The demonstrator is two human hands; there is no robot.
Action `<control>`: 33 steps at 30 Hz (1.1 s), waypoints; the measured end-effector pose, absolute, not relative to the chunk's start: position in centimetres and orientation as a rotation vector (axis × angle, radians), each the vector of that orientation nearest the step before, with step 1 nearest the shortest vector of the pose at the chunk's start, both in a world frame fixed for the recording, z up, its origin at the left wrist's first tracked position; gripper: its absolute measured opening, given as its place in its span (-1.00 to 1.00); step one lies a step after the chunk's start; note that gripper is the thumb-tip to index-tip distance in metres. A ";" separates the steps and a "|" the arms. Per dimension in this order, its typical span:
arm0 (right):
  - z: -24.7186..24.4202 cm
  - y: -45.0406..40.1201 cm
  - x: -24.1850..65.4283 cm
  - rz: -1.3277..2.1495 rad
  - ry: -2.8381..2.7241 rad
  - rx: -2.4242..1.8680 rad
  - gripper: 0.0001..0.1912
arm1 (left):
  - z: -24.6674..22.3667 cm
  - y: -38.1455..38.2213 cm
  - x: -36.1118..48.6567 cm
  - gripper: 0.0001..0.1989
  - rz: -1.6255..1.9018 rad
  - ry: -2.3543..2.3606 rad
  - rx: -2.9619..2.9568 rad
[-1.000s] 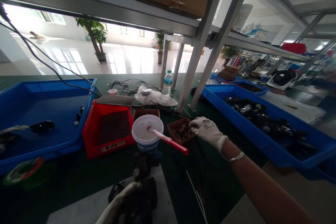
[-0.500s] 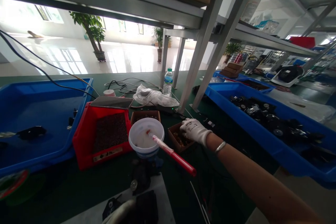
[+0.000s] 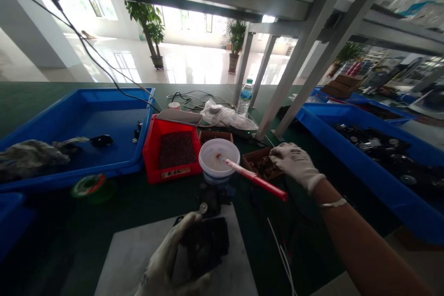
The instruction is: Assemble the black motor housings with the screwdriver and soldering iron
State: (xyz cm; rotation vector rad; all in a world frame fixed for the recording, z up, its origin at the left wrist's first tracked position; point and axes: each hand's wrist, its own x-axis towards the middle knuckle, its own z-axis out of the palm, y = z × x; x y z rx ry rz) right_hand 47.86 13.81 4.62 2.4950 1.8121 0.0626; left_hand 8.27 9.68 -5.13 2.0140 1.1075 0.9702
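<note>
- Our gloved left hand (image 3: pixel 166 259) now rises into view, fingers (image 3: pixel 182 226) wrapped round a dark component (image 3: pixel 206 245) over a white board (image 3: pixel 121 263)
- Our gloved right hand (image 3: pixel 296 164), fingers (image 3: pixel 280 150) pressed together, stays at a brown tray (image 3: pixel 250 162) of small parts

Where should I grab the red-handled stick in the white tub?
Take the red handle of the stick near its free end, coming from above on the right, the side of your right hand. The stick leans across the rim of the white tub and juts out past it, so that end stands clear of the tub.
</note>
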 end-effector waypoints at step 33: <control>0.4 2.4 27.5 0.796 2.765 2.032 -0.80 | -3.7 8.7 9.1 -0.27 1.070 0.729 2.355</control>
